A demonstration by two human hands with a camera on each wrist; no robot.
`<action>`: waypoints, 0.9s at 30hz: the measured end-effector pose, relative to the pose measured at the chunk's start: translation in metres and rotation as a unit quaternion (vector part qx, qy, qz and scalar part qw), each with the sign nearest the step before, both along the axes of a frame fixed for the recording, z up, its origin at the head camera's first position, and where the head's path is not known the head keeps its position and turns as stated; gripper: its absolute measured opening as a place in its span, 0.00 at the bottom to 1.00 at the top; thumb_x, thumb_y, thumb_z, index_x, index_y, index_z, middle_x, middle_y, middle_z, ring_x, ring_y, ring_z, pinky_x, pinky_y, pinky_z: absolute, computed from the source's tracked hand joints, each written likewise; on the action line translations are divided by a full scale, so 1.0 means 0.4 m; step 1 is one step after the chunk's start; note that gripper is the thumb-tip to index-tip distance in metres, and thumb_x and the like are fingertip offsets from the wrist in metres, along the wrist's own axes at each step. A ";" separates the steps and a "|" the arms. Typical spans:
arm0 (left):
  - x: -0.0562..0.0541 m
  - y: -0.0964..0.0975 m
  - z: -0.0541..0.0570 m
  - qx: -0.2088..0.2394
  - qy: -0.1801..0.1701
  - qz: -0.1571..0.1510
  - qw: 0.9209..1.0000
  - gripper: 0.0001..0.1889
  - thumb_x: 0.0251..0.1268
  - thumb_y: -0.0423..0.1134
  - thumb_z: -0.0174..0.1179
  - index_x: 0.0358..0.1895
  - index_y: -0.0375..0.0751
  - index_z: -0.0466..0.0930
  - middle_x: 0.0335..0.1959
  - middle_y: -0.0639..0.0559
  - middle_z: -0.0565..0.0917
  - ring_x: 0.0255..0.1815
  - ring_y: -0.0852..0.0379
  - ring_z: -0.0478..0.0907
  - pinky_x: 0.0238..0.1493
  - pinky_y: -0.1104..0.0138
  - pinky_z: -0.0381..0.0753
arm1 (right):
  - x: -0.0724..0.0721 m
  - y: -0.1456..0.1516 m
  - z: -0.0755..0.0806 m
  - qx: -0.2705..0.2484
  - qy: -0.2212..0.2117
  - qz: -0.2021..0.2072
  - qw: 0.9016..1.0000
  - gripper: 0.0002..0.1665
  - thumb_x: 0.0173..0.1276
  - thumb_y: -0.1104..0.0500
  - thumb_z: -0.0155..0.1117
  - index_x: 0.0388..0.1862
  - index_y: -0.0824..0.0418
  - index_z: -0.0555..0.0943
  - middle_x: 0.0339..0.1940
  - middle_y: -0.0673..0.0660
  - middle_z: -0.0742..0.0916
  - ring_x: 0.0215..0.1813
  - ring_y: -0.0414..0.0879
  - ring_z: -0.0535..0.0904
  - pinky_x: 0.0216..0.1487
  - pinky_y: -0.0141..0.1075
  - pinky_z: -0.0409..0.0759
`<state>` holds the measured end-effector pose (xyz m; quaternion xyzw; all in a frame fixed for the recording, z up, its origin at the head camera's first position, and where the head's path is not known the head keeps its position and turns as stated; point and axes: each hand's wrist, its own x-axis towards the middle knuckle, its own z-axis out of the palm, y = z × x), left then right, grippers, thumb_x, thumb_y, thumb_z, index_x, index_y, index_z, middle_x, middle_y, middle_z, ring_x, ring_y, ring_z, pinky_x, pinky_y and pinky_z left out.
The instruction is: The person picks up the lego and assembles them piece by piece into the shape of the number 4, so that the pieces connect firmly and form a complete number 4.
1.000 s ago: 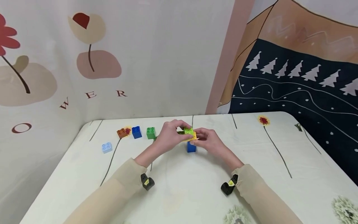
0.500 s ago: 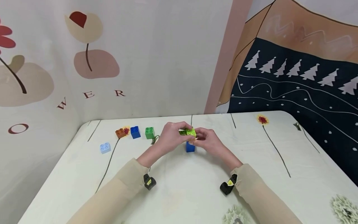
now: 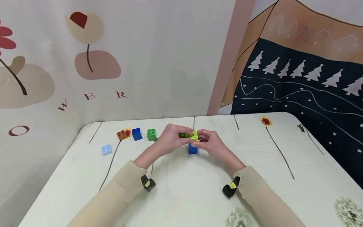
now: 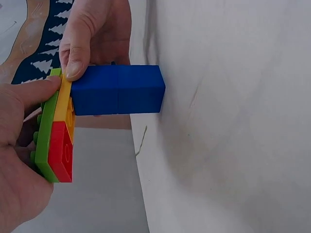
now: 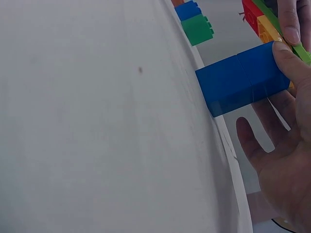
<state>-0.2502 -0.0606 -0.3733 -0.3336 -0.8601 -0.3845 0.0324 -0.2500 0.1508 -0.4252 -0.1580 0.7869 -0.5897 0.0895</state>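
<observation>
Two blue toy bricks (image 4: 119, 90) are stacked on the table, with a yellow brick (image 4: 63, 104) on their upper end. A long green brick (image 4: 47, 136) lies across the yellow one and across a red brick (image 4: 61, 151), which juts out sideways past the stack. In the head view, my left hand (image 3: 173, 138) pinches the green brick between thumb and fingers. My right hand (image 3: 210, 142) holds the stack's top from the other side, its thumb (image 5: 287, 60) where blue meets yellow. The left hand hides much of the green brick in the head view.
To the left on the flowered cloth (image 3: 175, 195) stand a green brick (image 3: 151, 135), another blue brick (image 3: 137, 134), a brown-orange brick (image 3: 122, 135) and a light blue brick (image 3: 106, 150). A printed curtain (image 3: 158, 63) hangs behind the table's far edge.
The green brick has come to the right and covers the yellow one in the head view. My left fingertips now reach farther over it. The right hand keeps its hold.
</observation>
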 end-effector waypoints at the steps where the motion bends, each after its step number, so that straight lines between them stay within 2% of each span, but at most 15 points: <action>1: 0.000 -0.002 -0.001 0.000 -0.001 0.000 1.000 0.11 0.60 0.32 0.74 0.46 0.37 0.91 0.52 0.45 0.88 0.53 0.49 0.86 0.50 0.65 0.86 | 0.000 -0.001 -0.001 -0.001 0.000 0.001 1.000 0.24 0.70 0.62 0.71 0.63 0.67 0.79 0.52 0.60 0.89 0.52 0.51 0.86 0.52 0.40 0.85; 8: -0.005 -0.009 -0.013 0.015 -0.003 -0.005 1.000 0.11 0.61 0.31 0.74 0.47 0.36 0.91 0.52 0.45 0.88 0.55 0.48 0.85 0.49 0.67 0.86 | -0.001 -0.004 -0.006 0.001 0.002 -0.002 1.000 0.25 0.70 0.60 0.72 0.63 0.66 0.79 0.53 0.60 0.89 0.54 0.51 0.86 0.54 0.41 0.85; 16: -0.004 -0.004 -0.015 0.014 0.018 -0.020 1.000 0.10 0.63 0.31 0.72 0.47 0.36 0.91 0.52 0.44 0.88 0.55 0.48 0.85 0.50 0.66 0.86 | 0.000 0.002 -0.006 -0.002 0.008 0.000 1.000 0.25 0.70 0.60 0.72 0.63 0.67 0.79 0.53 0.61 0.89 0.54 0.51 0.86 0.54 0.41 0.84; 21: -0.002 -0.007 -0.012 -0.010 0.044 -0.035 0.998 0.09 0.65 0.31 0.70 0.48 0.34 0.91 0.52 0.43 0.88 0.56 0.49 0.85 0.51 0.65 0.85 | -0.003 0.002 -0.009 -0.006 0.005 0.003 1.000 0.25 0.70 0.61 0.72 0.63 0.67 0.79 0.55 0.62 0.88 0.56 0.52 0.85 0.55 0.42 0.84; 27: -0.004 -0.005 -0.004 -0.056 0.080 -0.039 0.994 0.09 0.66 0.32 0.70 0.47 0.35 0.91 0.51 0.43 0.88 0.55 0.49 0.85 0.55 0.60 0.84 | -0.004 0.001 -0.007 -0.005 0.001 0.000 1.000 0.25 0.69 0.61 0.72 0.63 0.67 0.79 0.55 0.62 0.88 0.55 0.52 0.86 0.55 0.42 0.84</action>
